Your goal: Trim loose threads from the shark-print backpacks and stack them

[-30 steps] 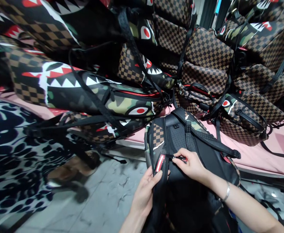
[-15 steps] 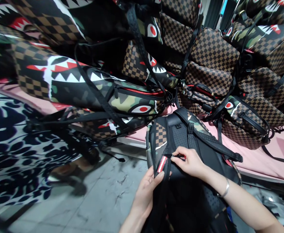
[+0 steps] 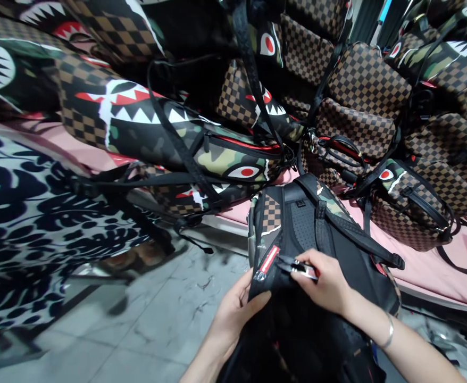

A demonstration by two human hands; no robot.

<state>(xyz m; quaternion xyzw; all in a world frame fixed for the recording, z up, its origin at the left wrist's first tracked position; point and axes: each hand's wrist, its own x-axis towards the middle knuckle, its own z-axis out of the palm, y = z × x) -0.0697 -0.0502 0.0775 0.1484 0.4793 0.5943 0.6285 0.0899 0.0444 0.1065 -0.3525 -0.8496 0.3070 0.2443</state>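
A black backpack (image 3: 309,239) with checkered and camouflage side panels stands upright before me, its padded back and straps facing me. My left hand (image 3: 235,311) grips the bag's left edge, thumb on the front and fingers behind. Just above that thumb is a red-and-white label (image 3: 269,260) under what looks like clear plastic. My right hand (image 3: 327,282) is closed around small thread snips (image 3: 291,265), whose dark blades point left at the strap beside the label. Whether the blades touch the strap, I cannot tell.
Many similar shark-print bags (image 3: 149,122) are piled on a pink-covered table (image 3: 420,271) behind the backpack. A person in blue-and-white patterned clothing (image 3: 26,229) is at the left. Grey floor tiles (image 3: 153,319) show below, with thread scraps on them.
The snips have shifted from above the label's right side to slightly lower, and more of them shows. My left thumb has slid down, uncovering the label. The view has turned a little left.
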